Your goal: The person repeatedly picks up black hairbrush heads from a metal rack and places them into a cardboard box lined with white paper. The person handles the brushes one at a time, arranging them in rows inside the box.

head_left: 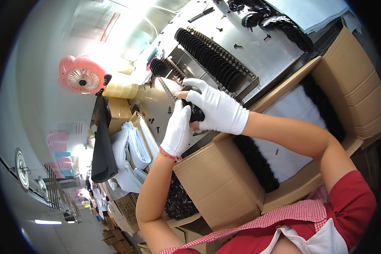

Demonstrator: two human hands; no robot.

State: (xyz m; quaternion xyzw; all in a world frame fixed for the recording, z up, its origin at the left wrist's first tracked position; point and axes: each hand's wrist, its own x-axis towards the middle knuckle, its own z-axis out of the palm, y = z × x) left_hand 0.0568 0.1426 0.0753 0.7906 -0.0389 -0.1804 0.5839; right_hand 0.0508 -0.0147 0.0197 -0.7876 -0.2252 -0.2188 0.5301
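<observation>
A small black part [195,111] is gripped between both white-gloved hands, held just above the near edge of the grey metal tabletop [266,55]. The left hand [178,129] is closed against the part from below, its fingers pointing up along it. The right hand [218,108] is wrapped over the part from above and the far side, fingers curled round it. The part's exact shape cannot be made out, since most of it is hidden by the gloves.

Just behind the hands, a long metal rack [218,57] filled with a row of black curved pieces is seen lying on the tabletop, and a second, shorter rack [165,67] is set near it on the left. A few small black pins are scattered over the metal surface.

Below the forearms, an open cardboard box [224,182] lined with white paper and edged with rows of black pieces is placed. A pink fan [82,75] is seen well apart to the left, and folded white sheets [131,148] are stacked near another carton.
</observation>
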